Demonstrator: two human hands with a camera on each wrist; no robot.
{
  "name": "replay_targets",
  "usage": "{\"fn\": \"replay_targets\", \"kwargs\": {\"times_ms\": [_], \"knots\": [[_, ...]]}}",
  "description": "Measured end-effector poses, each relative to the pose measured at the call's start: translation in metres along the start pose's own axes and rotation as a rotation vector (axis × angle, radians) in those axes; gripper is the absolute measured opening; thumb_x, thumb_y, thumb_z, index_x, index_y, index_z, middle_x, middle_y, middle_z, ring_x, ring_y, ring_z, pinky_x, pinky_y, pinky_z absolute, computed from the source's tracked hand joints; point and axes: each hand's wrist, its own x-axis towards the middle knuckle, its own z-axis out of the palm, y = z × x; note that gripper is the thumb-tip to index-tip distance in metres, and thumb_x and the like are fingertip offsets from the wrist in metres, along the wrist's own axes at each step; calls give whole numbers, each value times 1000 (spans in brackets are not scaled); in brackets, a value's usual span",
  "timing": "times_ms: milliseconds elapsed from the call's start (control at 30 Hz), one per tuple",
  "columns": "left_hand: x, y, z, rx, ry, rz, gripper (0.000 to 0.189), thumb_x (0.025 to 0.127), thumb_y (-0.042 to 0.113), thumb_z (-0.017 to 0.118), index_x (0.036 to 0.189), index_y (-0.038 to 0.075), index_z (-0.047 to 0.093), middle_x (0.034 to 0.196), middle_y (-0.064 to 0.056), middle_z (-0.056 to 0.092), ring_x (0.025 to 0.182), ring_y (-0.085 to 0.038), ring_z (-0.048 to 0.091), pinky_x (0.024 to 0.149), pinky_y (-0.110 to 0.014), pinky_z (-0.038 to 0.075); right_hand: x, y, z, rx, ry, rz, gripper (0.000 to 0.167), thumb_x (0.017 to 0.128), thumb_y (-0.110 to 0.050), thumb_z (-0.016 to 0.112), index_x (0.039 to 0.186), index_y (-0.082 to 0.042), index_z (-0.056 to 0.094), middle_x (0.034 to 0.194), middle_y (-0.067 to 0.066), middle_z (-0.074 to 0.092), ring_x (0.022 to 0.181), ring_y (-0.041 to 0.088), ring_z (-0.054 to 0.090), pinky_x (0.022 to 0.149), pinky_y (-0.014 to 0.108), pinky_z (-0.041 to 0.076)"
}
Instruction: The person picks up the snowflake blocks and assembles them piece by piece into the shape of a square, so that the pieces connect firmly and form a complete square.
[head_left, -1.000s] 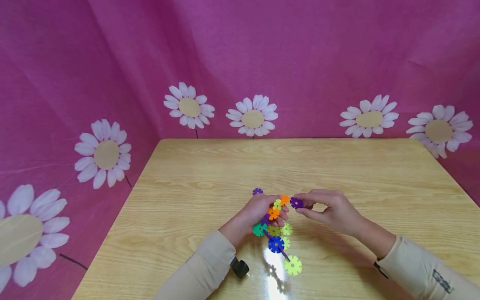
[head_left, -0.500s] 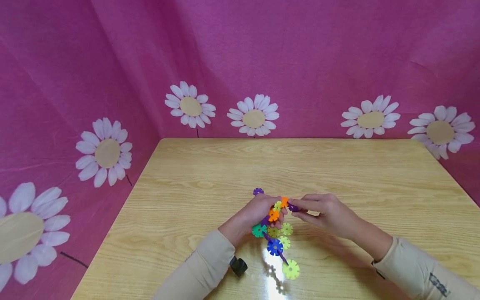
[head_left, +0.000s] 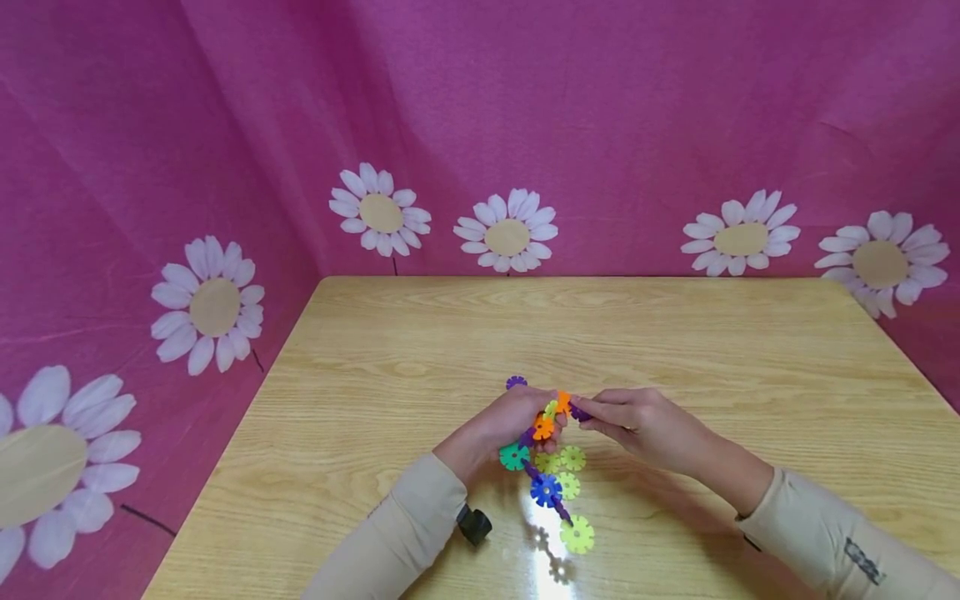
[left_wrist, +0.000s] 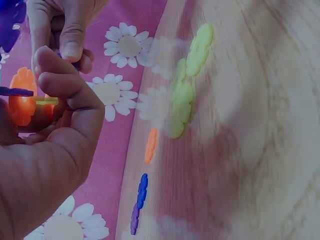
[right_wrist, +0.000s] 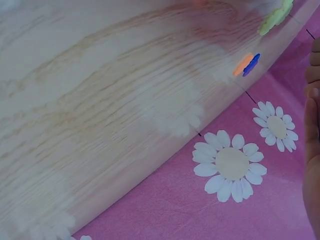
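Observation:
My left hand (head_left: 513, 417) grips the upper part of a chain of slotted plastic discs. Down from the fingers the chain runs through an orange disc (head_left: 543, 428), a teal disc (head_left: 513, 456) and a blue disc (head_left: 546, 490) to a yellow-green disc (head_left: 577, 534) at its low end. At its top sits another orange disc (head_left: 563, 402). Thumb and fingers of my right hand (head_left: 652, 425) pinch a purple disc (head_left: 580, 412) right at that orange one, mostly covered by the fingertips. In the left wrist view, both hands (left_wrist: 70, 125) meet beside a lit orange disc (left_wrist: 22, 102).
Loose yellow-green discs (head_left: 573, 457) lie on the wooden table (head_left: 420, 333) beyond the chain. Behind the left hand is a purple disc (head_left: 515, 382). The left wrist view also shows an orange disc (left_wrist: 151, 145) and a blue disc (left_wrist: 142, 190). A pink flowered cloth (head_left: 600, 108) hangs behind.
My right hand has moved left, bringing the purple disc from apart to the chain's top orange disc. The left hand and chain have shifted slightly left.

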Motion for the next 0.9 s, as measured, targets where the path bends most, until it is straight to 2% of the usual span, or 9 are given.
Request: {"fn": "replay_targets", "kwargs": {"times_ms": [133, 267, 367, 500, 533, 633, 733, 767, 900], "knots": [[1, -1, -1, 1, -17, -20, 39, 109, 21, 32, 90, 0, 58, 70, -2, 56, 55, -11, 53, 53, -18, 52, 0, 1, 0, -32, -31, -10, 49, 68, 11, 82, 116, 5, 71, 93, 5, 76, 78, 13, 75, 70, 14, 58], [2, -1, -3, 4, -35, -25, 40, 109, 21, 32, 92, -3, 58, 72, -2, 57, 57, -12, 54, 54, -18, 53, -1, 3, -1, -74, -49, -38, 40, 74, 5, 81, 114, 4, 73, 93, 6, 76, 79, 15, 75, 70, 16, 58], [3, 0, -4, 7, -45, -17, 40, 109, 21, 32, 102, -9, 58, 72, -3, 57, 56, -12, 54, 55, -19, 54, -1, 6, -1, -104, -52, -62, 26, 92, -13, 68, 112, 4, 73, 94, 7, 76, 80, 17, 76, 69, 17, 59], [2, 0, -3, 15, -46, -18, 42, 109, 20, 32, 110, -13, 57, 71, -3, 57, 55, -12, 54, 55, -20, 54, -1, 8, 0, -134, -63, -94, 45, 102, -27, 41, 112, 3, 73, 95, 7, 76, 81, 17, 76, 70, 18, 59], [2, 0, -2, 15, -47, -21, 42, 109, 20, 32, 110, -13, 57, 71, -3, 57, 55, -12, 54, 55, -20, 54, -2, 9, 0, -140, -67, -98, 40, 102, -25, 47, 113, 3, 73, 95, 7, 76, 81, 17, 76, 70, 18, 59], [2, 0, -2, 28, -43, -19, 41, 109, 21, 33, 106, -10, 59, 71, -4, 59, 56, -12, 55, 57, -21, 55, -3, 10, 1, -138, -64, -95, 40, 102, -25, 47, 114, 3, 73, 95, 6, 76, 80, 16, 76, 70, 17, 59], [3, 1, -3, 17, -60, -4, 41, 109, 22, 35, 99, -8, 61, 72, -5, 62, 58, -13, 59, 59, -21, 57, -4, 10, 0, -88, -38, -62, 27, 93, -10, 68, 116, 4, 72, 95, 6, 76, 79, 13, 74, 70, 14, 58], [4, 1, -4, 6, -70, -6, 42, 109, 23, 36, 100, -9, 61, 73, -5, 63, 59, -13, 61, 60, -22, 58, -4, 10, -1, -59, -25, -44, 26, 92, -8, 69, 116, 3, 71, 95, 5, 76, 77, 11, 73, 69, 12, 57], [5, 2, -5, -34, -122, -47, 56, 108, 34, 37, 112, -17, 60, 76, -5, 70, 63, -15, 69, 60, -22, 59, -3, 10, -2, 81, 25, 16, 46, 73, 15, 78, 117, 2, 71, 95, 5, 76, 73, 8, 69, 65, 8, 53]]}}
